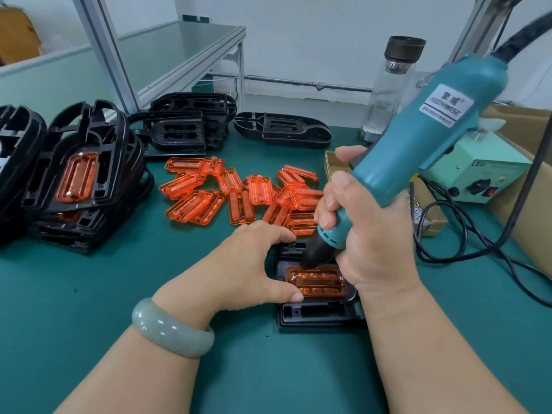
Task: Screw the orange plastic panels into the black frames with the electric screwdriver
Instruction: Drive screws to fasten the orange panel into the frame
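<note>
1 screwdriver (418, 138) — 2 hands (248, 264) (370, 243)

"LED" marks the green power box (501, 174); the electric screwdriver (418, 138) label is blurred

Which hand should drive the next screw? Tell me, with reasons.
Right. The right hand holds the electric screwdriver, its tip down at the orange panel seated in the black frame. The left hand is busy steadying that panel and frame.
</note>
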### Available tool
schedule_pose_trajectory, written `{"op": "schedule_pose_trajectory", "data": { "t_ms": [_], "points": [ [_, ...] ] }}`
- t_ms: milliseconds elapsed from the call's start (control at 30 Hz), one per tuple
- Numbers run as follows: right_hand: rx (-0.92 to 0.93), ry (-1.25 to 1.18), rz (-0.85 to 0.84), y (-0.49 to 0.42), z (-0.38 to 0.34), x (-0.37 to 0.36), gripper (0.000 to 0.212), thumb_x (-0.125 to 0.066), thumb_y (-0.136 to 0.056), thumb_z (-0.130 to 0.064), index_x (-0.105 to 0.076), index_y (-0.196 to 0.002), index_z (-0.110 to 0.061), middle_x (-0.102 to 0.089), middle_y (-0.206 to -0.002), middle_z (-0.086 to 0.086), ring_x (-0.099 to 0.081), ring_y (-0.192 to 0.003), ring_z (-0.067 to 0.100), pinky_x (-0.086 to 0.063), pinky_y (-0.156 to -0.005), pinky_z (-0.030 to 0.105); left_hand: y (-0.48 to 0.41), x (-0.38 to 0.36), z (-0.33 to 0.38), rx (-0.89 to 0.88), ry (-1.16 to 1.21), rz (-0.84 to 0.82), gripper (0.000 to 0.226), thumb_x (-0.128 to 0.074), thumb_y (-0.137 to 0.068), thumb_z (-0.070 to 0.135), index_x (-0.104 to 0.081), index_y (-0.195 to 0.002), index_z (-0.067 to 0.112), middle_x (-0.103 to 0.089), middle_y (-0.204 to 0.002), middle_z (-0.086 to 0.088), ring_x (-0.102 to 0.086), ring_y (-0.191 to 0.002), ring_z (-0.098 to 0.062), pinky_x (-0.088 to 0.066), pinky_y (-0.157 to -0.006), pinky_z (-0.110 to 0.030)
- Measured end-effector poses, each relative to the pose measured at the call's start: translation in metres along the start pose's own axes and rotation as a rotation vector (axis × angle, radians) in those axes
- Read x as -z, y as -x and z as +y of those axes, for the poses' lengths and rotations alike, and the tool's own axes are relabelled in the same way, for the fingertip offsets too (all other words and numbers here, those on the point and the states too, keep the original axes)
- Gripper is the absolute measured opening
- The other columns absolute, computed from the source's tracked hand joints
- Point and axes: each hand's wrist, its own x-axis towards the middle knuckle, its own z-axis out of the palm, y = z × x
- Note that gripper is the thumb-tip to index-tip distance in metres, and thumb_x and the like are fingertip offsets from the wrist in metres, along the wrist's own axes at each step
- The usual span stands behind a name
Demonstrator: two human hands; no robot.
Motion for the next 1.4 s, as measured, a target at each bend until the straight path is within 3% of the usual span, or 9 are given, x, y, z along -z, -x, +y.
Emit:
{"op": "schedule_pose_trajectory", "data": {
  "t_ms": [167, 267, 433, 533, 700, 800, 1000, 1133, 1400],
  "points": [
    [-0.017, -0.002, -0.215, -0.002, 0.004, -0.01, 0.025, -0.064, -0.079, -0.017, -0.062, -0.103, -0.02, -0.05, -0.054, -0.005, -0.046, -0.043, 0.011, -0.042, -0.049, 0.021, -0.001, 0.002, 0.004, -0.085, 0.008, -0.003, 0.045, -0.082, -0.065, 0.042, -0.054, -0.1, 0.045, -0.044, -0.097, 0.017, -0.042, -0.101, -0.015, -0.04, -0.09, -0.032],
    [-0.043, 0.0, -0.303, -0.004, 0.006, -0.013, 0.028, -0.065, -0.08, -0.017, -0.062, -0.107, -0.021, -0.053, -0.056, -0.006, -0.048, -0.044, 0.009, -0.043, -0.051, 0.019, -0.002, 0.001, 0.004, -0.098, -0.002, -0.028, 0.047, -0.081, -0.068, 0.041, -0.061, -0.11, 0.028, -0.051, -0.115, 0.002, -0.047, -0.112, -0.022, -0.042, -0.097, -0.04],
    [-0.057, -0.057, -0.271, -0.004, 0.004, -0.009, 0.03, -0.063, -0.082, -0.01, -0.06, -0.11, -0.016, -0.049, -0.056, -0.003, -0.045, -0.043, 0.009, -0.042, -0.049, 0.02, 0.0, 0.002, 0.007, -0.07, -0.006, -0.054, 0.037, -0.078, -0.07, 0.045, -0.049, -0.085, 0.062, -0.04, -0.113, 0.011, -0.039, -0.113, -0.015, -0.037, -0.101, -0.036],
    [-0.069, -0.056, -0.24, -0.003, 0.003, -0.008, 0.021, -0.063, -0.08, -0.01, -0.063, -0.097, -0.022, -0.047, -0.054, -0.002, -0.042, -0.041, 0.01, -0.04, -0.048, 0.021, 0.0, 0.002, 0.01, -0.041, -0.007, -0.049, 0.042, -0.079, -0.07, 0.045, -0.04, -0.066, 0.061, -0.038, -0.106, 0.015, -0.041, -0.105, -0.012, -0.039, -0.096, -0.033],
    [-0.077, -0.009, -0.3, -0.002, 0.0, -0.009, 0.015, -0.061, -0.074, -0.015, -0.063, -0.078, -0.029, -0.046, -0.049, -0.004, -0.04, -0.038, 0.012, -0.039, -0.046, 0.021, -0.001, 0.0, 0.009, -0.015, 0.001, -0.067, 0.035, -0.078, -0.07, 0.046, -0.051, -0.089, 0.059, -0.039, -0.115, 0.016, -0.043, -0.11, -0.012, -0.039, -0.097, -0.031],
    [-0.074, 0.036, -0.322, -0.001, 0.003, -0.01, 0.016, -0.063, -0.076, -0.015, -0.063, -0.089, -0.025, -0.047, -0.051, -0.001, -0.043, -0.04, 0.012, -0.041, -0.048, 0.022, -0.002, -0.001, 0.008, -0.001, 0.021, -0.055, 0.052, -0.08, -0.069, 0.043, -0.058, -0.116, 0.039, -0.042, -0.127, 0.012, -0.045, -0.119, -0.016, -0.039, -0.103, -0.038],
    [-0.054, 0.024, -0.344, -0.004, 0.01, -0.013, 0.03, -0.066, -0.079, -0.016, -0.062, -0.107, -0.027, -0.051, -0.056, -0.005, -0.046, -0.042, 0.009, -0.042, -0.05, 0.022, -0.003, -0.001, 0.007, 0.026, 0.067, -0.056, 0.064, -0.082, -0.067, 0.04, -0.054, -0.123, 0.026, -0.046, -0.129, 0.008, -0.047, -0.119, -0.02, -0.04, -0.103, -0.04],
    [-0.061, 0.041, -0.34, -0.005, 0.009, -0.01, 0.016, -0.065, -0.079, -0.016, -0.062, -0.091, -0.026, -0.047, -0.052, -0.002, -0.043, -0.039, 0.012, -0.04, -0.048, 0.023, -0.002, -0.001, 0.007, 0.001, 0.077, -0.049, 0.051, -0.081, -0.067, 0.041, -0.053, -0.109, 0.047, -0.043, -0.128, 0.01, -0.045, -0.12, -0.018, -0.039, -0.103, -0.04],
    [-0.046, -0.045, -0.284, -0.001, 0.007, -0.005, 0.024, -0.063, -0.079, -0.014, -0.063, -0.099, -0.026, -0.05, -0.054, -0.004, -0.045, -0.043, 0.01, -0.042, -0.051, 0.021, -0.001, 0.002, 0.011, -0.002, 0.026, -0.066, 0.049, -0.08, -0.068, 0.045, -0.043, -0.063, 0.077, -0.038, -0.106, 0.017, -0.045, -0.105, -0.016, -0.041, -0.093, -0.034]
  ]
}}
